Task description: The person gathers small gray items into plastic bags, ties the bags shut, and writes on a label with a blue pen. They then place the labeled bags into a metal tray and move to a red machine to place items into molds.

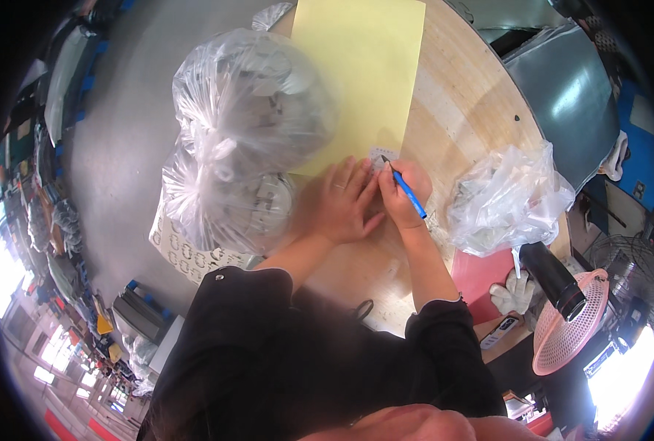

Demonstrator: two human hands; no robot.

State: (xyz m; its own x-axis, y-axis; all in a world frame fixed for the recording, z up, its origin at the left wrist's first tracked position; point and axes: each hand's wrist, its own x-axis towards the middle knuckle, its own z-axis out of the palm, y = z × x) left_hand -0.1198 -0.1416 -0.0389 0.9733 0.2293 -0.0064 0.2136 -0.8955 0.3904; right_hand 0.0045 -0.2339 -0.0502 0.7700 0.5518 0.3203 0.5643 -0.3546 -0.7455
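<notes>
A blue marker pen (409, 195) with a dark tip is held in my right hand (403, 184), its tip at a small printed label (383, 153). The label lies at the lower edge of a large yellow sheet (356, 81). My left hand (347, 202) lies flat beside it, fingers outstretched and touching the sheet's lower edge near the label. To the left of my left hand sit two tied clear plastic bags (231, 95) filled with pale items I cannot make out.
A perforated sheet (187, 250) pokes out under the bags. At the right are a crumpled clear bag (511, 198), a red sheet (478, 283), a white glove (514, 294), a black cylinder (552, 279) and a pink plastic basket (573, 323). Dark metal sheets (562, 95) lie beyond the table's right edge.
</notes>
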